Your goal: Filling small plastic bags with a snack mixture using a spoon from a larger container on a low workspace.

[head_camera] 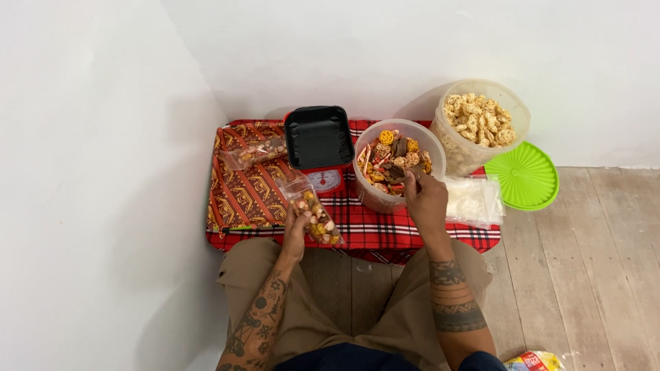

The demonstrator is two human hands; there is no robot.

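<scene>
Over the low table's checked cloth (385, 233), your left hand (297, 230) grips a clear snack bag (315, 214), fingers closed around its lower end; it looks partly filled with mixed crackers. Your right hand (426, 199) sits at the rim of the mixed-snack tub (395, 168), fingertips pinched narrow inside it (what they hold, I cannot tell). One filled bag (256, 151) already lies on the patterned tray (240, 196). Behind: red scale with black tray (319, 141), tub of pale crackers (479, 127), empty bags (473, 199), green lid (526, 175).
</scene>
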